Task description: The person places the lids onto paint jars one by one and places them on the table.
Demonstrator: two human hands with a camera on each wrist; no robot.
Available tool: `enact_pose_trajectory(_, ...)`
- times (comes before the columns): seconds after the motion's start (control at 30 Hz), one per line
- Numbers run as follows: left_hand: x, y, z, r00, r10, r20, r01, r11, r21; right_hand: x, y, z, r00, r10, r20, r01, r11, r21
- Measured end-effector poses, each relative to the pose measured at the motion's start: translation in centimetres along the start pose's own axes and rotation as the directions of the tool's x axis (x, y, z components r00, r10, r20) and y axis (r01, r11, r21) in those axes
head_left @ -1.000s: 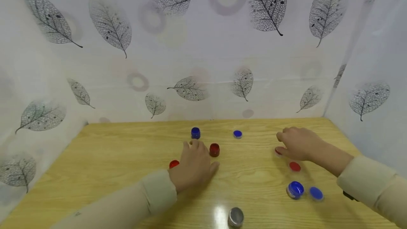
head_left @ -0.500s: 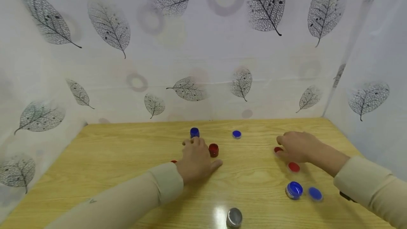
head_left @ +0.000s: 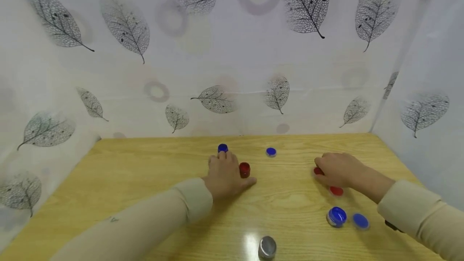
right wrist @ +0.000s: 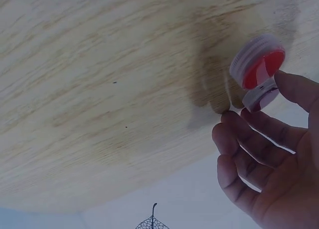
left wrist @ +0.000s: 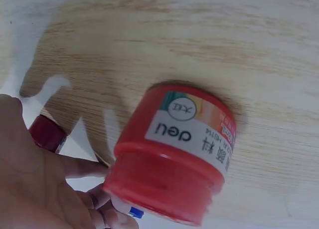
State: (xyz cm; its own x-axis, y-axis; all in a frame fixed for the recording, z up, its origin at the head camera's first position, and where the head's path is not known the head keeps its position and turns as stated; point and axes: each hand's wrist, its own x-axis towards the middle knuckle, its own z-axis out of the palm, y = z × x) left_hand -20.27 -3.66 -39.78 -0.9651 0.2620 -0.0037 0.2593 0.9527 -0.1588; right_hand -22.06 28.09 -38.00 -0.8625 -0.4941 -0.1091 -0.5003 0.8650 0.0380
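My left hand (head_left: 224,176) reaches over the table, its fingers at a small blue paint jar (head_left: 222,147) and its thumb spread out to the right. A dark red paint jar (head_left: 244,169) stands beside those fingers. In the left wrist view, a lidless bright red paint jar (left wrist: 174,154) is close to the hand; the head view hides it behind my arm. My right hand (head_left: 338,169) pinches a dark red lid (right wrist: 261,95) between thumb and fingers. Just nearer lies a bright red lid (head_left: 336,191), which shows beside it in the right wrist view.
A blue lid (head_left: 271,152) lies towards the back. An uncovered blue jar (head_left: 336,216) and another blue lid (head_left: 360,221) are at front right. A silver-grey round container (head_left: 267,247) stands near the front edge. A leaf-patterned curtain (head_left: 239,51) encloses the table (head_left: 145,164).
My left hand has moved forward and slightly right to the blue jar, and my arm now covers the bright red jar. My right hand has lowered slightly onto the dark red lid.
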Motion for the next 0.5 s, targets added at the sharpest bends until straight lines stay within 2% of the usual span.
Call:
enact_pose_trajectory(0.17, 0.2, 0.1, 0.0, 1.000, -0.007, 0.005, 0.007, 0.999, 0.035, 0.2, -0.3, -0.1, 0.999, -0.017, -0.044, 0.016, 1.000, -0.013)
enact_pose_trajectory(0.3, 0.6, 0.0, 0.3, 1.000, -0.018, 0.022, 0.016, 0.996, 0.093, 0.4, -0.8, -0.5, 0.997, -0.019, -0.078, 0.017, 0.999, -0.027)
enact_pose_trajectory(0.4, 0.7, -0.1, 0.6, 1.000, -0.018, 0.021, 0.015, 0.993, 0.120, 0.6, -1.1, -0.7, 0.997, -0.016, -0.080, 0.013, 0.999, -0.035)
enact_pose_trajectory(0.5, 0.7, -0.1, 0.8, 1.000, -0.013, 0.010, 0.012, 0.994, 0.111, 0.8, -1.2, -0.8, 0.997, -0.019, -0.077, 0.016, 0.999, -0.040)
